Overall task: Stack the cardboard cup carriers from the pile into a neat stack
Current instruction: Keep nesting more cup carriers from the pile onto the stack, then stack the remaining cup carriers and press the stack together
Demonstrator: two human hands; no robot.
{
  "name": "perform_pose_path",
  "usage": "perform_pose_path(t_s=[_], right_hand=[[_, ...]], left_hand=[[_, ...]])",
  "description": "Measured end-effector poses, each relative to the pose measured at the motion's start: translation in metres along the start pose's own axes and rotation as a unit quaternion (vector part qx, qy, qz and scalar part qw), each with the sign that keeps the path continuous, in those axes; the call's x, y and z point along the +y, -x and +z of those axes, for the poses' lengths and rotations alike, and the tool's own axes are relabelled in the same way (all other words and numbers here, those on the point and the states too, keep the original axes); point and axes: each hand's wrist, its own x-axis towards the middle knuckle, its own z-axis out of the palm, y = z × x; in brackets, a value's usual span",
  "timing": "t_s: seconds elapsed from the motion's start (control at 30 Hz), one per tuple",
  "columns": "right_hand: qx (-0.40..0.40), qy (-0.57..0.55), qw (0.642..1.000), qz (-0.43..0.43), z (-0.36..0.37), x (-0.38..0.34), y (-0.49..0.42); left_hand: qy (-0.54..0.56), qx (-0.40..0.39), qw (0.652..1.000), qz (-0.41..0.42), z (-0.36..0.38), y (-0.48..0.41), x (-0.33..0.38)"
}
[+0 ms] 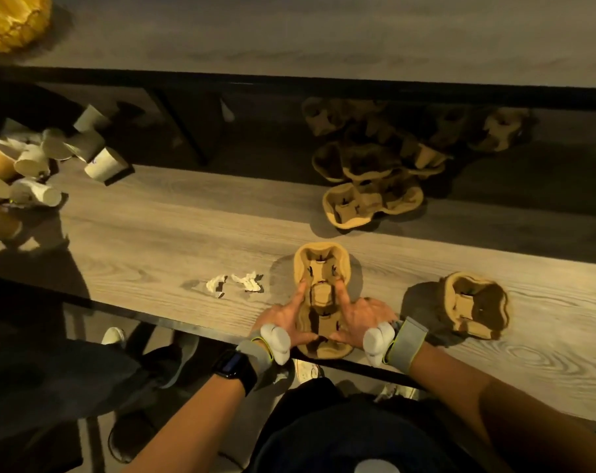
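Observation:
A tan cardboard cup carrier (322, 268) lies lengthwise at the table's near edge, apparently on top of others, though I cannot tell how many. My left hand (284, 317) presses on its left side and my right hand (361, 315) on its right, index fingers stretched forward along it, thumbs at its near end. A loose pile of carriers (371, 172) sits farther back to the right, partly in shadow. One more carrier (474, 305) lies alone to the right of my hands.
Several paper cups (51, 158) lie scattered at the left end of the wooden table (153, 227). Two crumpled paper scraps (235, 283) sit left of my hands. A yellow object (10, 18) is at top left. Shoes show under the table edge.

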Motion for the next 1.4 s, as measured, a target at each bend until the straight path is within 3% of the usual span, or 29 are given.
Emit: perform_pose_path(t_s=[0.17, 0.33, 0.6, 0.87, 1.0, 1.13, 1.27, 1.4], right_hand=[[-0.009, -0.037, 0.999, 0.019, -0.003, 0.013, -0.003], [0.031, -0.153, 0.986, 0.063, -0.038, 0.048, -0.008], [0.078, -0.377, 0.907, 0.174, -0.083, 0.1, -0.063], [0.118, -0.57, 0.791, 0.186, -0.073, 0.099, -0.115], [0.151, -0.605, 0.759, 0.19, -0.067, 0.105, -0.123], [0.173, -0.564, 0.774, 0.229, -0.079, 0.108, -0.098], [0.178, -0.538, 0.783, 0.258, -0.084, 0.117, -0.075], [0.172, -0.567, 0.761, 0.263, -0.087, 0.124, -0.045]], left_hand=[[-0.009, -0.045, 0.998, 0.032, -0.018, -0.012, 0.007], [0.019, 0.029, 0.997, 0.067, -0.047, -0.034, 0.002], [0.049, 0.066, 0.989, 0.12, -0.136, -0.124, 0.063], [-0.156, 0.011, 0.985, 0.076, -0.164, -0.17, 0.108], [-0.163, -0.006, 0.985, 0.062, -0.158, -0.18, 0.109], [-0.141, 0.018, 0.988, 0.059, -0.153, -0.172, 0.113], [-0.031, 0.009, 0.992, 0.123, -0.144, -0.166, 0.123], [0.03, 0.019, 0.981, 0.192, -0.138, -0.156, 0.132]])
